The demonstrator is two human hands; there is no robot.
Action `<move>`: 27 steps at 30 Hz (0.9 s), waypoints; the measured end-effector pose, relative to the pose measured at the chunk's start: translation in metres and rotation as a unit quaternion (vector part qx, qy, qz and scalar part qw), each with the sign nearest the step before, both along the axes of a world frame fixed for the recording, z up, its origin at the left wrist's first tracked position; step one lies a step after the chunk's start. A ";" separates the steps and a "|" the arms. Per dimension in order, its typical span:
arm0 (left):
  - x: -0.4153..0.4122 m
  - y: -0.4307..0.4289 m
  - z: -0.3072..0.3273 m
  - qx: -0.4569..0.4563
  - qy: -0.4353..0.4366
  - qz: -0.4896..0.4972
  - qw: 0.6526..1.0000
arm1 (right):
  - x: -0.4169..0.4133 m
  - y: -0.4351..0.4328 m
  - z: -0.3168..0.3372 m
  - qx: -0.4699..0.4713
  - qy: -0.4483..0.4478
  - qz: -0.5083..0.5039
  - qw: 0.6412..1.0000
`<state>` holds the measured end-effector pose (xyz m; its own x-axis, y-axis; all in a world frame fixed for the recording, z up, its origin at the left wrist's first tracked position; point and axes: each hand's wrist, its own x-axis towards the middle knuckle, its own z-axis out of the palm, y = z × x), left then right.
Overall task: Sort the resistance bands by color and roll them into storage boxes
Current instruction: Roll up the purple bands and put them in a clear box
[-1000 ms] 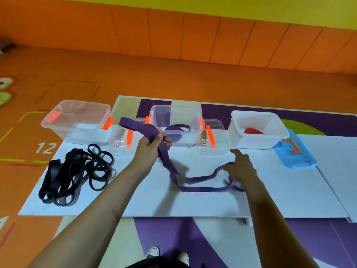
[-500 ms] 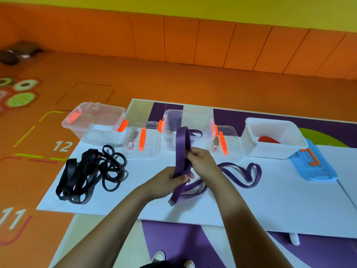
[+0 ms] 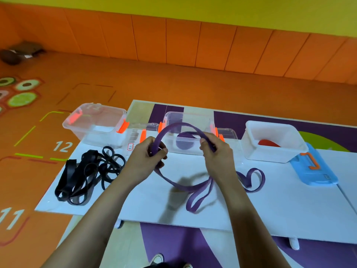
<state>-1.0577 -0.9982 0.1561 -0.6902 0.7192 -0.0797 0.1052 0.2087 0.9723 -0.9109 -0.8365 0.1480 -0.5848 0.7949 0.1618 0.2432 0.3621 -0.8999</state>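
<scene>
Head view.

- The left hand (image 3: 146,158) has its fingers curled round a purple band (image 3: 179,125), gripping it. The right hand (image 3: 217,154) pinches the same band further along, thumb on top.
- Between the hands the band arches up in front of the middle clear box (image 3: 191,116). Below them it sags to the white board (image 3: 280,209) and lies there in loose loops, one under the right forearm and another just to its right.
- A second purple roll (image 3: 183,147) sits inside the middle box.
- The left clear box (image 3: 100,130) stands at the board's far-left corner, with a tangle of black bands (image 3: 87,171) lying in front of it.
- The white box (image 3: 266,155) at far right holds a red band (image 3: 269,142).
- A blue lid (image 3: 316,175) lies beside the white box, touching it.
</scene>
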 end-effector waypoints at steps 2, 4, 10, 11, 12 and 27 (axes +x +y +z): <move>0.002 0.001 0.003 0.008 -0.019 -0.001 1.000 | -0.002 0.005 0.006 0.003 0.018 0.010 1.000; 0.008 0.002 0.006 0.017 -0.042 -0.022 0.999 | -0.004 0.003 0.007 -0.012 0.016 0.039 0.999; 0.013 -0.008 0.031 0.034 -0.083 -0.119 0.989 | -0.002 -0.002 -0.003 0.030 -0.009 0.030 0.999; 0.014 -0.008 0.035 0.039 -0.094 -0.127 0.987 | -0.003 -0.002 -0.001 0.024 -0.001 0.021 0.999; 0.016 -0.007 0.037 0.049 -0.106 -0.129 0.985 | -0.005 -0.002 0.002 0.016 0.009 0.018 1.000; 0.027 0.008 0.036 0.070 -0.117 0.007 0.991 | -0.006 -0.026 0.006 -0.149 0.054 0.173 0.972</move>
<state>-1.0302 -0.9899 0.1924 -0.6744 0.7251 -0.1393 -0.1282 0.0709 0.9892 -0.9167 -0.8629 0.1541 -0.8180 0.5745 0.0293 0.0516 0.1240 -0.9909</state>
